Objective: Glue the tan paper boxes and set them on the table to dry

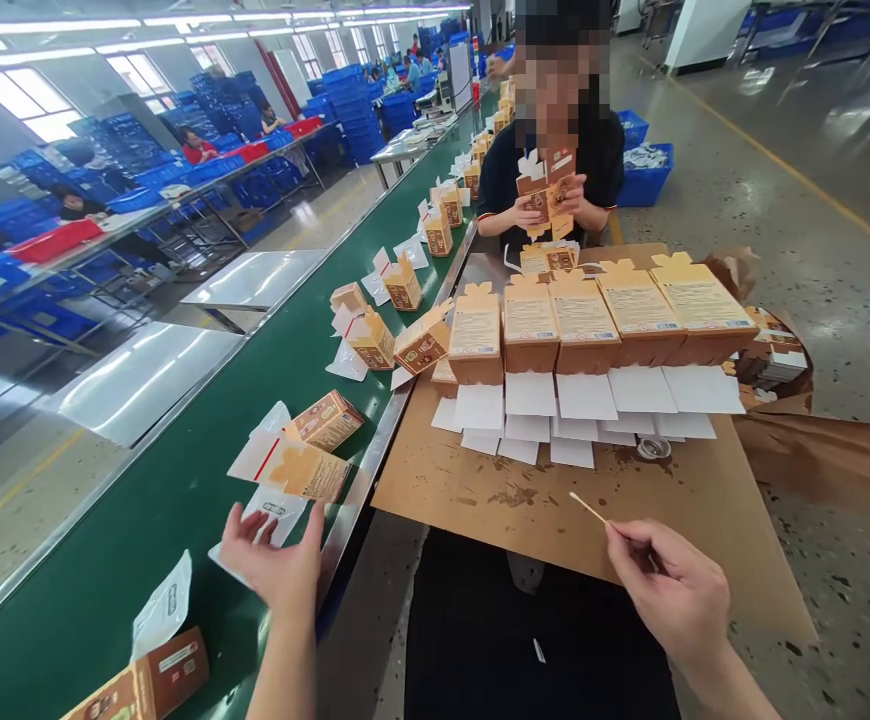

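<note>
My left hand [274, 560] is over the green conveyor belt [236, 640], fingers spread and holding nothing. Just beyond its fingertips lie a white plastic pouch [276, 508] and an open brown carton [315, 472] with a red-striped white flap. Between thumb and fingers, my right hand [671, 580] pinches a cotton swab [589, 507], its tip pointing up and left above the brown board [480, 500]. A row of brown cartons [529, 312] leans along the board, white flaps toward me. By the flaps sits a small round clear dish [653, 448].
Across the board a co-worker [502, 180] holds a flat brown carton [547, 195]. More cartons and pouches line the belt into the distance. At the lower left rests another carton [172, 670] beside a pouch [163, 605]. Blue bins [641, 180] stand behind the co-worker.
</note>
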The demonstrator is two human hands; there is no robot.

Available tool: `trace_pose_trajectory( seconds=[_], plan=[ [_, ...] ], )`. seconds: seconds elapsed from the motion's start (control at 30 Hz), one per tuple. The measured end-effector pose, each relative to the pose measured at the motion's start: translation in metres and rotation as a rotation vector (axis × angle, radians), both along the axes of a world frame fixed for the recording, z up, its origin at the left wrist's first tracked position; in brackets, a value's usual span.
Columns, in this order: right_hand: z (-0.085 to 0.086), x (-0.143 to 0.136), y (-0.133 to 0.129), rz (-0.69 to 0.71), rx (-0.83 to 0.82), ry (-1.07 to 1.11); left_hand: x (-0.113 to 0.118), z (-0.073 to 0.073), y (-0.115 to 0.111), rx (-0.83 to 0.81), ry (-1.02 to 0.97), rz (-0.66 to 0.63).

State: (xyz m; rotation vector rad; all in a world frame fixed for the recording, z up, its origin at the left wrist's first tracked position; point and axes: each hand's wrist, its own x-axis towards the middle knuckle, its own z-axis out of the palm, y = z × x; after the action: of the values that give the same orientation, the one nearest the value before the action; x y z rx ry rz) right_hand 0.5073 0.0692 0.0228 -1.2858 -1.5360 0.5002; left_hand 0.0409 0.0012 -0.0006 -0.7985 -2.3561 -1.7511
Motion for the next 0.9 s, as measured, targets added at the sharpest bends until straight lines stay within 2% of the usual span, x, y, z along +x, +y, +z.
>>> trace_pose_trajectory(
  seconds=[0.03, 0.1, 0.17, 0.2, 0.27, 0.33, 0.4, 0.43, 0.5, 0.6, 0.7, 0.77, 0.83, 0.9],
  plan=[
    [-0.001, 0.01, -0.001, -0.046, -0.005, -0.008, 0.008, -0.001, -0.003, 0.05, 0.044, 0.012],
    [-0.002, 0.024, -0.003, -0.132, -0.016, -0.013, 0.023, 0.004, 0.004, 0.118, 0.098, -0.108],
    [-0.003, 0.031, -0.003, -0.176, -0.035, -0.013, 0.035, 0.02, 0.039, 0.148, 0.119, -0.291],
    [-0.003, 0.031, -0.003, -0.183, -0.043, -0.009, 0.038, 0.032, 0.067, 0.147, 0.127, -0.374],
    [-0.001, 0.03, -0.002, -0.178, -0.047, 0.006, 0.036, 0.061, 0.136, 0.113, 0.1, -0.567],
    [0.001, 0.029, -0.002, -0.166, -0.036, 0.014, 0.03, 0.09, 0.209, 0.006, 0.039, -0.775],
    [0.001, 0.032, -0.004, -0.158, -0.026, -0.002, 0.025, 0.112, 0.271, -0.166, 0.026, -0.923],
    [0.0, 0.035, -0.006, -0.152, -0.027, -0.017, 0.025, 0.12, 0.294, -0.259, 0.024, -0.972],
    [-0.005, 0.042, -0.011, -0.163, -0.028, -0.043, 0.028, 0.128, 0.325, -0.393, 0.023, -1.029],
    [-0.012, 0.05, -0.018, -0.247, 0.018, -0.057, 0.036, 0.132, 0.338, -0.435, 0.034, -1.061],
    [-0.01, 0.053, -0.018, -0.301, 0.053, -0.085, 0.032, 0.138, 0.327, -0.4, 0.08, -1.052],
    [-0.004, 0.056, -0.013, -0.302, 0.037, -0.108, 0.02, 0.145, 0.309, -0.35, 0.164, -0.983],
    [0.003, 0.062, -0.004, -0.326, 0.01, -0.129, 0.003, 0.151, 0.282, -0.306, 0.256, -0.838],
    [0.007, 0.069, 0.009, -0.369, -0.028, -0.157, -0.012, 0.154, 0.248, -0.264, 0.198, -0.691]
  ],
)
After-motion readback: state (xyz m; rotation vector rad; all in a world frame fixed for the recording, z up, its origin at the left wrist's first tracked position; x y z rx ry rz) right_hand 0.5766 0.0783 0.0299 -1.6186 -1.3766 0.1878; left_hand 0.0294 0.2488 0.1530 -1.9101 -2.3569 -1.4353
